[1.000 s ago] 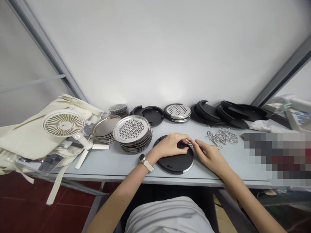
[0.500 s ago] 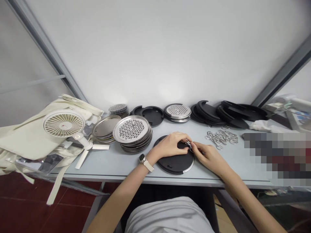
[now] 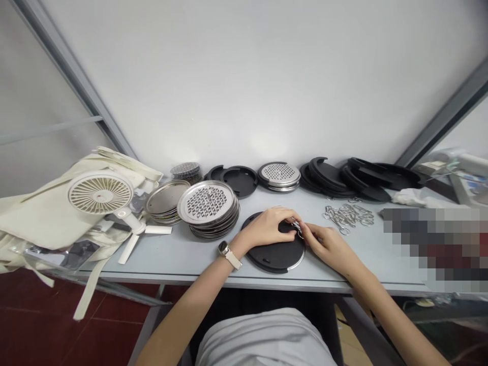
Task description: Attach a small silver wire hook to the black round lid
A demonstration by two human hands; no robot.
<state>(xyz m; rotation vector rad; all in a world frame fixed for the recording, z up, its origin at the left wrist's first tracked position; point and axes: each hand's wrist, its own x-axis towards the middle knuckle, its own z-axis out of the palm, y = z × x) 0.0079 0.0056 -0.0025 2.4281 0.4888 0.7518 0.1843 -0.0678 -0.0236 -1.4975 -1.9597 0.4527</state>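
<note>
A round black holder (image 3: 272,256) lies flat on the table in front of me, with the bright edge of a metal disc showing at its lower right. My left hand (image 3: 269,226) rests over the holder, its fingertips closed on a small metal ring clip (image 3: 300,233) near the holder's upper right edge. From the right, my right hand (image 3: 326,244) pinches the same clip between thumb and fingers. Fingers partly cover the clip, so whether it passes through the holder cannot be seen. A pile of similar metal ring clips (image 3: 348,217) lies beyond my right hand.
Left of the holder stand a stack of metal grater discs (image 3: 208,203) and a stack of plain metal discs (image 3: 166,198). Black holders (image 3: 330,175) line the wall, with a grater disc in a holder (image 3: 280,175) among them. A white fan (image 3: 101,194) and cream bag (image 3: 41,213) occupy the left end.
My right fingertips have shifted very slightly on the clip. Both hands otherwise keep their places, and the holder and stacks have not moved.
</note>
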